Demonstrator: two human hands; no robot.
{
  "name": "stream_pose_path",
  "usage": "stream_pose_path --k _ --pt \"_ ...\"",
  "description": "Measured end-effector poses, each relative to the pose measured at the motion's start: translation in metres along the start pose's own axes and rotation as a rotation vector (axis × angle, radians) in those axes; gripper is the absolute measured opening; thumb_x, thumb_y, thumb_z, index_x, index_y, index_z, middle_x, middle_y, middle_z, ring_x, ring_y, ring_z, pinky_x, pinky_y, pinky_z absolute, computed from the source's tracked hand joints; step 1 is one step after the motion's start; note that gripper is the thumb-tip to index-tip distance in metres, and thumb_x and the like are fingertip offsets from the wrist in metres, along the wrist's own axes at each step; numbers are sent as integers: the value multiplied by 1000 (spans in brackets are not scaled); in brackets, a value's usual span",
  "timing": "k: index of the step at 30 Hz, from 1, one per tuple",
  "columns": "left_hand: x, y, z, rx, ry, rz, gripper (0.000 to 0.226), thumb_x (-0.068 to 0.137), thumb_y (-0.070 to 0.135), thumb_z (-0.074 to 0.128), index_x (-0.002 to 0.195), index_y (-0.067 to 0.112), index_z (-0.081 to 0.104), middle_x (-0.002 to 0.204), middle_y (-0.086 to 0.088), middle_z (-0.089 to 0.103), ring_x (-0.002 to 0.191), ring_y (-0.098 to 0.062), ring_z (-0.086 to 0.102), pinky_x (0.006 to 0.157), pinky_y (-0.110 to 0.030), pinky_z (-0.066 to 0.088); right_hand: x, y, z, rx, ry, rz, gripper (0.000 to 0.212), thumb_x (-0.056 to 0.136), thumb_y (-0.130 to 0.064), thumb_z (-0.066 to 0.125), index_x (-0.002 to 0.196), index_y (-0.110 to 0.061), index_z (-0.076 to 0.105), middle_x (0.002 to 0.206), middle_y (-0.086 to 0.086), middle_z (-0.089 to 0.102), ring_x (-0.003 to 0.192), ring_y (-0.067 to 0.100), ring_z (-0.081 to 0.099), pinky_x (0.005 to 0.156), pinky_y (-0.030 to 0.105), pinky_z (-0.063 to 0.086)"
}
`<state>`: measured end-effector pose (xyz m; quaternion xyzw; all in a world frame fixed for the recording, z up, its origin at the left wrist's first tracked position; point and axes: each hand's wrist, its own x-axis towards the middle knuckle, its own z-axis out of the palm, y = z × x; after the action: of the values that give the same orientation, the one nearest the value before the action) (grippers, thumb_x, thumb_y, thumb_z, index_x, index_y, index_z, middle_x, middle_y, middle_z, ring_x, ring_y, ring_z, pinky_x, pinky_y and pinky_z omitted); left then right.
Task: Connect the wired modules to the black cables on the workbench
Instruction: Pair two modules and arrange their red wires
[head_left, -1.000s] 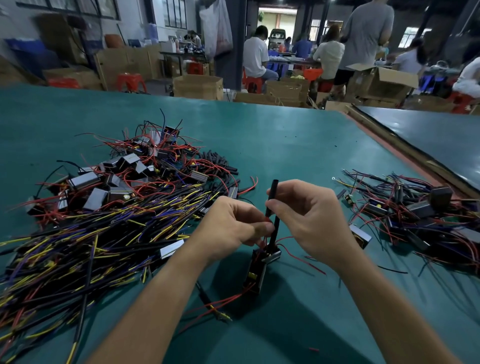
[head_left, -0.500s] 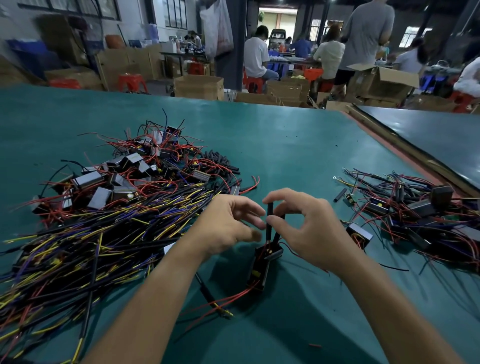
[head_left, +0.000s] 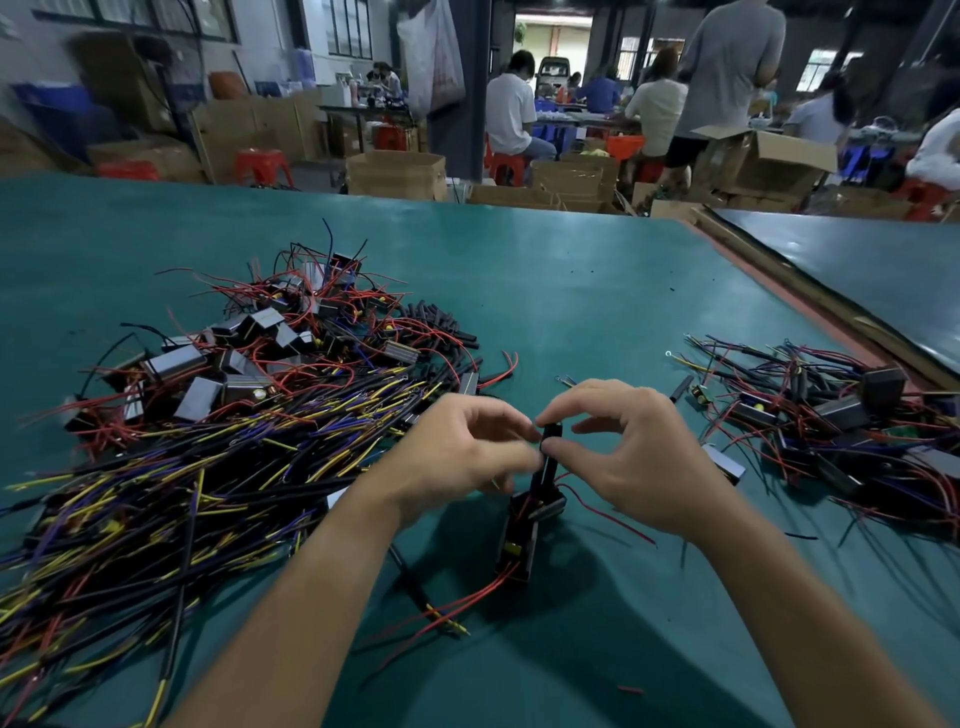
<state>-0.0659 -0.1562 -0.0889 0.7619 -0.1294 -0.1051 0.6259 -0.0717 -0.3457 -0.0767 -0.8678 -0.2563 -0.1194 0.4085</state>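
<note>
Two hands meet at frame centre. Left hand (head_left: 462, 460) and right hand (head_left: 636, 457) both pinch a black cable (head_left: 545, 470) above a module (head_left: 517, 540).

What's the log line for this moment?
left hand: pinches black cable | right hand: pinches black cable | module: below hands | step: connecting

hands: two, left hand (head_left: 467, 457) and right hand (head_left: 639, 462). black sleeve (head_left: 549, 435) between them: one. module (head_left: 517, 540) beneath: one. green benches: two, near bench (head_left: 571, 291), side bench (head_left: 857, 280). wire heaps: two, left heap (head_left: 234, 415), right heap (head_left: 841, 415); contents too tangled to count.
</note>
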Motion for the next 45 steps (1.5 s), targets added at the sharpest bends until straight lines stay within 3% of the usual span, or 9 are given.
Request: stream_pose_path --k 6,14,23,27,30,35,39,42,45 --pt "-2 -6 0 183 -193 38 25 68 -9 80 83 10 72 75 -1 70 66 -11 62 65 -25 49 0 1 -3 294 -81 194 14 81 -8 77 79 -22 76 90 -6 75 86 27 71 87 48 56" --pt "-2 -4 3 253 -181 64 29 70 -15 74 76 13 70 68 3 65 63 -10 58 63 -26 48 -1 -6 -7 392 -128 273 14 79 -2 77 72 -14 76 90 -2 77 83 15 72 88 42 57" --pt "0 -8 4 267 -166 91 27 70 -16 74 75 10 68 69 0 64 62 -10 58 63 -26 47 -2 -4 -7 245 -176 225 12 78 -9 80 72 -18 76 102 -7 74 95 4 69 99 38 51" --pt "-1 -8 6 196 -202 103 35 74 -13 72 71 22 70 66 6 63 62 -7 55 60 -22 44 -2 -3 -5 156 -181 184 20 77 -12 82 70 -29 74 101 -10 73 95 2 68 101 39 49" --pt "0 -11 6 175 -198 111 23 81 -4 72 74 18 74 67 9 66 62 -3 55 60 -21 45 -1 -1 -3 153 -158 165 12 79 -13 80 74 -24 76 95 -10 74 94 3 68 98 40 50" --pt "2 -12 6 185 -158 90 8 79 -3 74 87 -3 74 88 -23 72 76 -19 62 79 -49 53 0 2 -8 289 -29 165 16 85 -9 73 72 -18 75 85 1 75 81 16 71 85 51 56" --pt "2 -13 8 214 -130 74 7 78 1 76 86 1 75 86 -19 74 75 -18 65 81 -50 54 -2 2 -7 273 -73 160 12 85 -10 73 77 -19 75 77 -2 75 72 15 72 71 31 57" --pt "2 -13 9 219 -133 80 8 79 3 76 86 -1 74 84 -21 73 72 -19 63 73 -49 55 -1 1 -5 234 -70 129 15 84 -7 73 73 -17 74 69 -3 73 62 6 64 62 19 51" --pt "0 -11 10 202 -144 102 15 80 13 77 67 10 71 60 -5 63 57 -12 48 54 -32 39 -1 1 -4 224 -55 113 16 84 -7 74 72 -18 74 67 0 71 61 6 61 60 23 50"
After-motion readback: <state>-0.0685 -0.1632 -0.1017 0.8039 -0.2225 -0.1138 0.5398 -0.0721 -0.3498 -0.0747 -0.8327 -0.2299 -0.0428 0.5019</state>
